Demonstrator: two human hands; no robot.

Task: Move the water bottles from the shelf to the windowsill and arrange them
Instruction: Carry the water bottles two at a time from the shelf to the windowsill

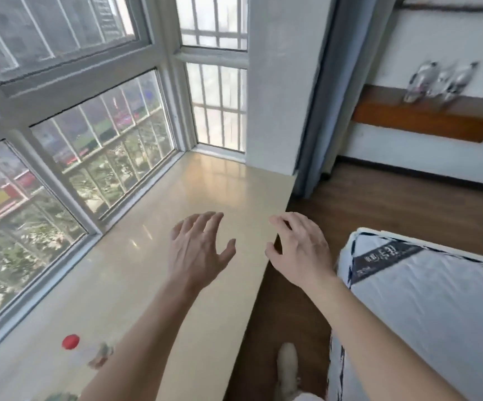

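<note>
Your spread, empty left hand [199,250] and right hand [298,250] faced the upright bottles [440,82] on the shelf [425,123], well apart up-right, the right hand nearer.

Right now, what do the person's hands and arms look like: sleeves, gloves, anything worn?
Both arms are bare from the bottom edge of the picture to the wrist: no sleeves show. The left hand and right hand wear no gloves. No ring, watch or bracelet shows on the fingers or wrists.
</note>
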